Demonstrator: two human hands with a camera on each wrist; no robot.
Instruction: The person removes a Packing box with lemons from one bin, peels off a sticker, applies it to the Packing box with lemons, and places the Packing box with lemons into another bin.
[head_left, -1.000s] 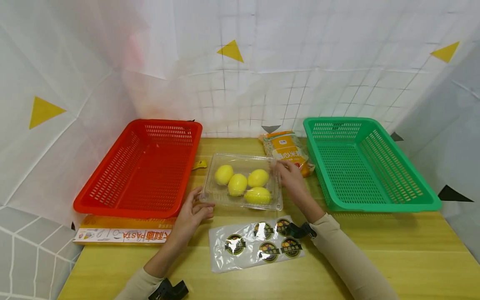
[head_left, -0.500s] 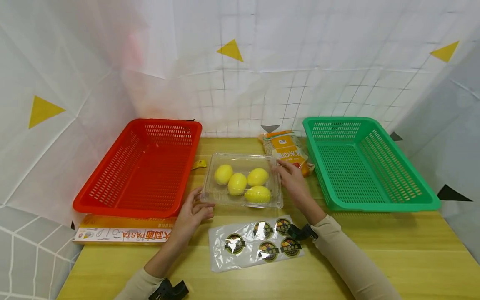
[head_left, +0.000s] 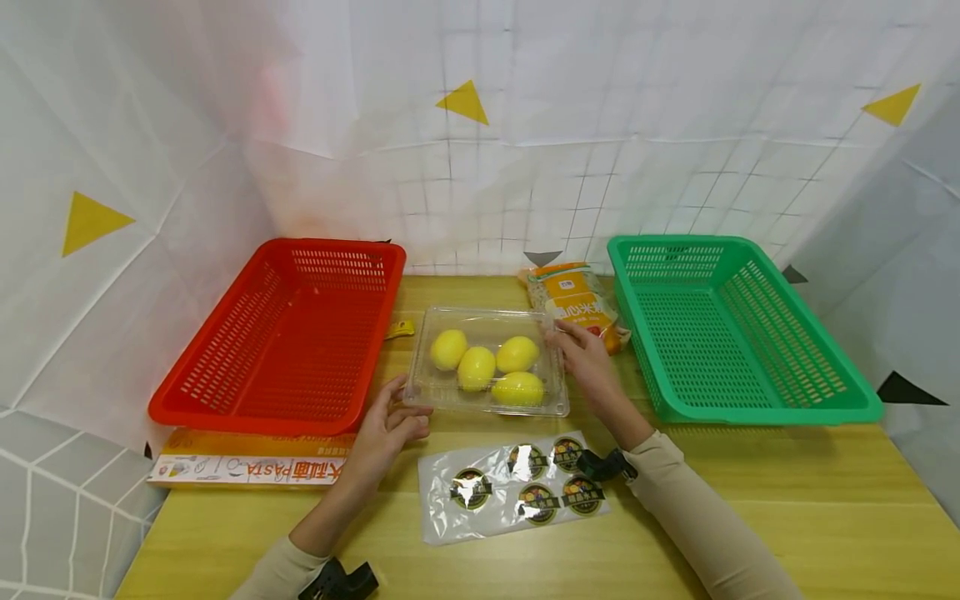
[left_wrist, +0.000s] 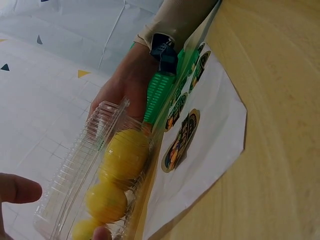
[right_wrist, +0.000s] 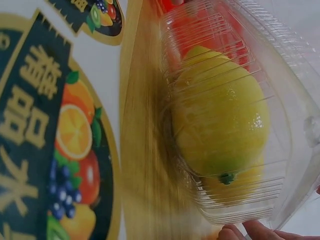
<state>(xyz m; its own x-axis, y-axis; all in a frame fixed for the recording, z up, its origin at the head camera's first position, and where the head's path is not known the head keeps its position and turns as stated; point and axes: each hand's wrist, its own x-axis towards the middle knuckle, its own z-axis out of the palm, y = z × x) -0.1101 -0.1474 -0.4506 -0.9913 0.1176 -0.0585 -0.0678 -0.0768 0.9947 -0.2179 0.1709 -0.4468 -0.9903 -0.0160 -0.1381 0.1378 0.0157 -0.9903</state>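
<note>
A clear plastic fruit box (head_left: pixel 487 321), lid down, sits mid-table with several yellow lemons (head_left: pixel 476 368) inside. Relaxed fingers of my left hand (head_left: pixel 384 429) reach the box's near left corner, the thumb pointing toward its front. From the other end, my right hand (head_left: pixel 588 358) touches the right side with its fingertips. The left wrist view has my left fingertip (left_wrist: pixel 22 188) beside the box (left_wrist: pixel 70 175) and the right hand (left_wrist: pixel 117 90) against the far end. Right fingertips (right_wrist: pixel 255 231) show at the box wall below a lemon (right_wrist: pixel 220 115); other fingers are hidden.
A red basket (head_left: pixel 360 367) stands left, partly over a pasta package (head_left: pixel 225 469). At right is a green basket (head_left: pixel 648 358), with an orange-labelled bag (head_left: pixel 573 296) beside it. A small yellow packet (head_left: pixel 400 329) lies behind. Sticker sheets (head_left: pixel 502 475) lie in front on the wooden table (head_left: pixel 675 533).
</note>
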